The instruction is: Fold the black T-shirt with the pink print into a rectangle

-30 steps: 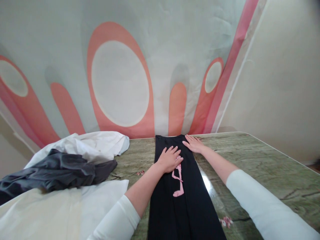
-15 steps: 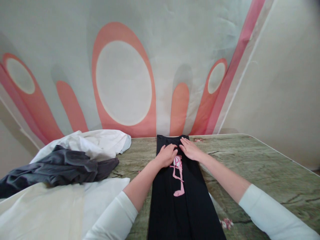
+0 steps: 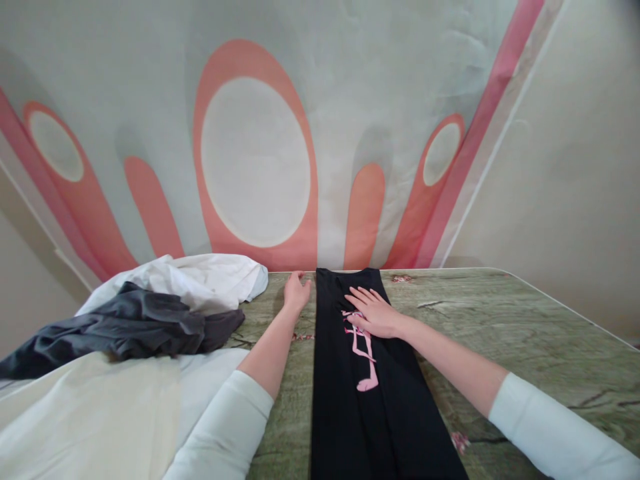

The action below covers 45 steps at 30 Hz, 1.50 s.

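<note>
A black garment (image 3: 345, 413) with a pink cartoon figure printed on it lies in a long narrow strip down the table, folded lengthwise. My right hand (image 3: 373, 312) rests flat on its upper part, fingers spread, covering the top of the print. Just left of the garment's far end is my left hand (image 3: 297, 291), off the cloth and beside its edge. Its fingers are loosely bent, with the thumb apart and nothing visible in them.
The wood-patterned table (image 3: 500, 333) ends at a wall with a pink and grey printed backdrop (image 3: 340, 100). At left lie a white cloth (image 3: 200, 277), a dark grey crumpled cloth (image 3: 150, 327) and a cream and white cloth (image 3: 125, 407).
My left hand has left the black garment and moved left to beside its edge. My right hand has slid slightly nearer, over the print's top. The view has shifted a little.
</note>
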Tool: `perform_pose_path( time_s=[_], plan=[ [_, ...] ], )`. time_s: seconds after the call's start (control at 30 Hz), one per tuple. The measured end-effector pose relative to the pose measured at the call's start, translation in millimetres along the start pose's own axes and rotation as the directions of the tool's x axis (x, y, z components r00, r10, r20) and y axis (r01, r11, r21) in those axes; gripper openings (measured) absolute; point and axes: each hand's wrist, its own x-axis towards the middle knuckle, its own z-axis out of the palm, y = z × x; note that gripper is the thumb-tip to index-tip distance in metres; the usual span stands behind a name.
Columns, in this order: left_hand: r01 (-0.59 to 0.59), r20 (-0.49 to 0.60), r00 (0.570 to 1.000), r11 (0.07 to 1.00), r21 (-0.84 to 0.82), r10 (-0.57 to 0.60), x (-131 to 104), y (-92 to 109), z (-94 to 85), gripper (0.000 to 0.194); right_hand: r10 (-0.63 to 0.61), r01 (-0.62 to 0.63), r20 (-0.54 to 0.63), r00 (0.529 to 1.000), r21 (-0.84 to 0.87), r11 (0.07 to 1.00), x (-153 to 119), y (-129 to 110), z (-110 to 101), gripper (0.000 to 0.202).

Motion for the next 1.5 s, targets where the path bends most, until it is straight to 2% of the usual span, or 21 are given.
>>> perform_pose_path(
  time_s=[0.13,0.27,0.4,0.5,0.6,0.7,0.77,0.9,1.07,1.23,1.4,1.5],
  plan=[
    [0.04,0.024,0.999,0.998,-0.039,-0.039,2.5,-6.2,0.7,0.028,-0.146,0.145,0.05,0.988,0.037,0.989,-10.3,-1.6,-7.8,0.067],
    [0.072,0.072,0.995,0.996,-0.061,-0.068,4.0,-3.8,-3.8,0.025,-0.296,0.288,0.099,0.95,0.091,0.953,-29.1,-5.6,-15.9,0.066],
    [0.075,0.236,0.97,0.993,-0.09,-0.052,8.7,-1.3,-26.1,0.021,-0.332,0.313,0.117,0.936,0.156,0.937,-44.6,-11.0,-23.6,0.061],
    [0.068,0.418,0.908,0.992,-0.104,-0.019,12.3,-1.9,-51.1,0.021,-0.29,0.272,0.078,0.954,0.187,0.944,-40.8,-21.9,-28.9,0.054],
    [0.011,0.604,0.795,0.995,-0.104,0.054,14.7,-3.5,-69.7,0.026,-0.288,0.278,0.025,0.957,0.198,0.94,-24.6,-42.5,-31.1,0.056],
    [-0.103,0.7,0.691,0.983,-0.152,0.181,15.4,-5.3,-73.8,0.03,-0.326,0.313,0.04,0.944,0.196,0.929,-7.8,-66.9,-27.4,0.065],
    [-0.154,0.708,0.669,0.975,-0.163,0.224,14.4,-6.3,-70.9,0.029,-0.338,0.322,0.064,0.939,0.186,0.928,-1.5,-80.0,-21.6,0.069],
    [-0.23,0.68,0.692,0.967,-0.109,0.242,10.7,-7.4,-63.8,0.03,-0.346,0.331,0.08,0.935,0.161,0.93,-2.1,-91.6,-8.6,0.07],
    [-0.27,0.684,0.699,0.963,-0.018,0.208,10.2,-6.0,-60.8,0.043,-0.341,0.332,0.056,0.938,0.135,0.934,-7.0,-89.8,-1.6,0.065],
    [-0.288,0.636,0.747,0.957,0.046,0.194,11.3,-6.3,-60.4,0.051,-0.351,0.343,0.05,0.935,0.123,0.931,-5.6,-87.1,1.4,0.066],
    [-0.411,0.628,0.705,0.912,-0.016,0.329,11.5,-10.4,-62.3,0.035,-0.352,0.345,0.044,0.935,0.122,0.931,-5.8,-86.6,2.0,0.066],
    [-0.458,0.531,0.746,0.889,-0.03,0.402,13.2,-9.0,-64.3,0.031,-0.353,0.346,0.043,0.935,0.122,0.93,-6.3,-86.4,1.4,0.066]
  ],
)
